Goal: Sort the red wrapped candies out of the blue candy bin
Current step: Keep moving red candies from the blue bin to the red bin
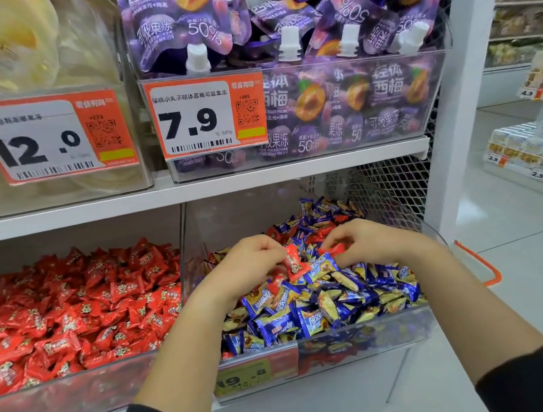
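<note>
Both hands are inside the clear bin of blue-and-gold wrapped candies (328, 305) on the lower shelf. My left hand (246, 264) pinches a red wrapped candy (293, 261) that hangs from its fingertips just above the pile. My right hand (368, 241) has its fingers curled round another red wrapped candy (333, 249) lying on top of the blue ones. More red candies (318, 234) show among the blue ones toward the back of the bin. The bin's clear front wall (367, 338) carries a price label.
A clear bin full of red wrapped candies (64, 319) stands directly to the left, behind a clear divider. The white shelf above (192, 190) holds purple jelly pouches (313, 62) and pale packs (1, 51). An orange basket handle (477, 261) and open aisle floor lie to the right.
</note>
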Action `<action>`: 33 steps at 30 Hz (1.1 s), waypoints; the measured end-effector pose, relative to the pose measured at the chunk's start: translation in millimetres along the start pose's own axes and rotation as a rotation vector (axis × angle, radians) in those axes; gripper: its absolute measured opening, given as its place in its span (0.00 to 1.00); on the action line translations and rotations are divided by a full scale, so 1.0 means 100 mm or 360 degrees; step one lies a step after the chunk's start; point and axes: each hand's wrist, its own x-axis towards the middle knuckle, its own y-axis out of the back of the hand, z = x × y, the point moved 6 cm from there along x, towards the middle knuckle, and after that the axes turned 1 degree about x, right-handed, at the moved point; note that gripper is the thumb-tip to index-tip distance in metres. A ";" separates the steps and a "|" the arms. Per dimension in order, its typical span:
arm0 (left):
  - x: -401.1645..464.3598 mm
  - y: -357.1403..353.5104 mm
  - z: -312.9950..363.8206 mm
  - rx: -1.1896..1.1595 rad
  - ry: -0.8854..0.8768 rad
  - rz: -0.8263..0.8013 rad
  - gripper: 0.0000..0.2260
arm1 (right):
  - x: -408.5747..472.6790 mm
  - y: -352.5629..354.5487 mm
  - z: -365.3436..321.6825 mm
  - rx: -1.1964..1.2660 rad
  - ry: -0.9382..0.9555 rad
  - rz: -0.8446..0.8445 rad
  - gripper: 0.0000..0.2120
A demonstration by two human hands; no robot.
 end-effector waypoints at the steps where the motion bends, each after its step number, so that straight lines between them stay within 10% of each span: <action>1: 0.01 0.00 -0.01 -0.0064 0.0031 0.0031 0.06 | 0.01 0.02 0.00 0.0043 0.0018 0.0040 0.11; 8: -0.04 -0.09 0.00 0.0367 0.0001 -0.0222 0.11 | -0.02 0.16 0.11 0.0615 0.0026 0.0217 0.07; 14: -0.02 0.14 -0.01 0.0133 -0.0023 0.0237 0.07 | -0.09 0.24 0.10 0.0877 0.0011 0.0364 0.09; 33: -0.06 0.08 -0.07 0.0603 0.0117 0.0028 0.19 | -0.09 0.27 0.16 0.0400 -0.0154 0.0707 0.10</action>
